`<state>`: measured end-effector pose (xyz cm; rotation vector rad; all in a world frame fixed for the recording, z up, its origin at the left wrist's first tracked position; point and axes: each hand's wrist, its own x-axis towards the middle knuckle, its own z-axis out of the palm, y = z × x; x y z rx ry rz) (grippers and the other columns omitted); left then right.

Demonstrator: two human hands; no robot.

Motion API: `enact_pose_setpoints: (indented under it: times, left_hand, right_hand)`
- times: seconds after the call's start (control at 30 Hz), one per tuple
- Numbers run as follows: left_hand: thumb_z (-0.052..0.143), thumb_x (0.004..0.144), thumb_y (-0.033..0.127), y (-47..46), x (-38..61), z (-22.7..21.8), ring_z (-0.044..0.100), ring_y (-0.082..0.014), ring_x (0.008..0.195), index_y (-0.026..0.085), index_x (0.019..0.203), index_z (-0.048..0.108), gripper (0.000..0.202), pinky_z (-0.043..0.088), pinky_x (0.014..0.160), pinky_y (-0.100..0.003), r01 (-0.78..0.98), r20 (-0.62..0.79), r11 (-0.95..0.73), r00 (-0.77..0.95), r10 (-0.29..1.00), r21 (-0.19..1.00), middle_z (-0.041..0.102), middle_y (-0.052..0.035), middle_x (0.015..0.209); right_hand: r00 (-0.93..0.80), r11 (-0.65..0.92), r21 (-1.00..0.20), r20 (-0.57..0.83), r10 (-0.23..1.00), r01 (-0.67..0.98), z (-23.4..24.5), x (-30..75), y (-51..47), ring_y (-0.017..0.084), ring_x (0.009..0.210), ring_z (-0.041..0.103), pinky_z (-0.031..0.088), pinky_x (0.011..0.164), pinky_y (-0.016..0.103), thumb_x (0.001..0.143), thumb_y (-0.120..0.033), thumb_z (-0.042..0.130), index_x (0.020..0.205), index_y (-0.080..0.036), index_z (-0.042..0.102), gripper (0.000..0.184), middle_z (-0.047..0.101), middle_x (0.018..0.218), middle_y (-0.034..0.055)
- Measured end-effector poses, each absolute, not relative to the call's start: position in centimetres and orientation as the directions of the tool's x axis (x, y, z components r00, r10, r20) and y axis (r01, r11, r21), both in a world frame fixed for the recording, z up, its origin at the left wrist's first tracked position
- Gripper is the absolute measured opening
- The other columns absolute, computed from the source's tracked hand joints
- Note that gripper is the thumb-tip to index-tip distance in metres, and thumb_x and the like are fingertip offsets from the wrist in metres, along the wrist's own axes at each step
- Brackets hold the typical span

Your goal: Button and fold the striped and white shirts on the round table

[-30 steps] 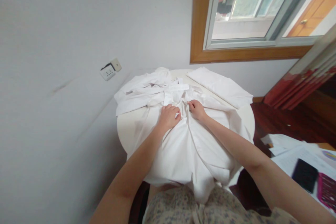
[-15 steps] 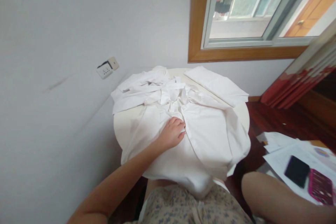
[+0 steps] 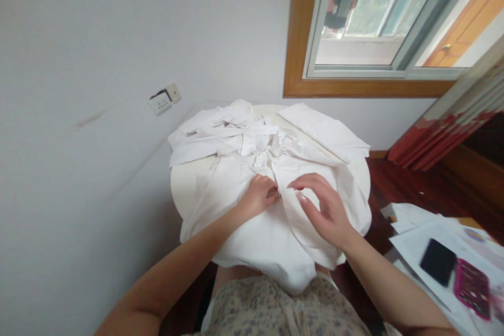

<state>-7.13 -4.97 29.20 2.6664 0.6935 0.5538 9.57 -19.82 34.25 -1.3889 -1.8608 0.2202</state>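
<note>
A white collared shirt (image 3: 252, 236) lies spread on a round cream table (image 3: 183, 184), its front hem hanging over the near edge. My left hand (image 3: 258, 194) rests on the middle of the shirt, fingers curled and thumb drawn in on the cloth beside the front edge. Just to its right, my right hand (image 3: 325, 210) hovers over the other front panel. Its thumb and fingers are apart, with nothing between them. Bunched cloth surrounds the collar at the table's centre.
Crumpled white cloth (image 3: 192, 142) lies at the table's back left, and a flat folded white piece (image 3: 323, 128) at the back right. Papers (image 3: 413, 236), a black phone-like object (image 3: 438, 261) and a pink-edged case (image 3: 472, 287) are at lower right. A wall (image 3: 98, 63) borders the table.
My right hand has come in from the lower right to above the shirt's right panel. The left hand stays in place, its fingers more curled now.
</note>
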Motion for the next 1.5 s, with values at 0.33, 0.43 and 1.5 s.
enact_pose_setpoints:
  times: [0.33, 0.43, 1.5]
  left_hand:
    - [0.06, 0.085, 0.032, -5.1, -6.8, 29.0, 0.058, -0.0174, 0.086, 0.02, 0.089, 0.065, 0.013, 0.042, 0.081, -0.03, 0.371, 0.233, -0.706, 0.765, 0.601, 0.603, 0.068, -0.0012, 0.09]
    - [0.056, 0.087, 0.04, -5.2, -6.7, 28.8, 0.059, -0.0153, 0.08, 0.021, 0.097, 0.063, 0.023, 0.044, 0.072, -0.026, 0.368, 0.175, -0.635, 0.759, 0.627, 0.68, 0.068, -0.0018, 0.093]
    - [0.045, 0.093, 0.047, 0.8, -4.7, 29.5, 0.057, -0.0192, 0.078, 0.018, 0.08, 0.06, 0.035, 0.04, 0.073, -0.029, 0.63, 0.518, -0.719, 0.528, 0.673, 0.294, 0.062, -0.0054, 0.075]
  right_hand:
    - [0.015, 0.084, -0.62, 0.153, 0.988, 0.78, 28.7, 9.6, -14.3, 0.017, 0.076, 0.055, 0.041, 0.075, 0.028, 0.084, -0.016, 0.051, 0.087, -0.015, 0.061, 0.011, 0.061, 0.082, 0.0065]
    - [0.028, 0.1, -0.765, 0.152, 0.988, 0.636, 28.2, 10.5, -13.4, 0.015, 0.071, 0.054, 0.039, 0.07, 0.026, 0.083, -0.017, 0.048, 0.078, -0.016, 0.062, 0.015, 0.062, 0.075, 0.0032]
    - [0.286, 0.261, -0.955, 0.291, 0.913, 0.14, 27.1, 9.8, -3.8, 0.014, 0.068, 0.042, 0.036, 0.067, 0.027, 0.079, -0.052, 0.051, 0.074, -0.019, 0.05, 0.033, 0.046, 0.068, -0.0016]
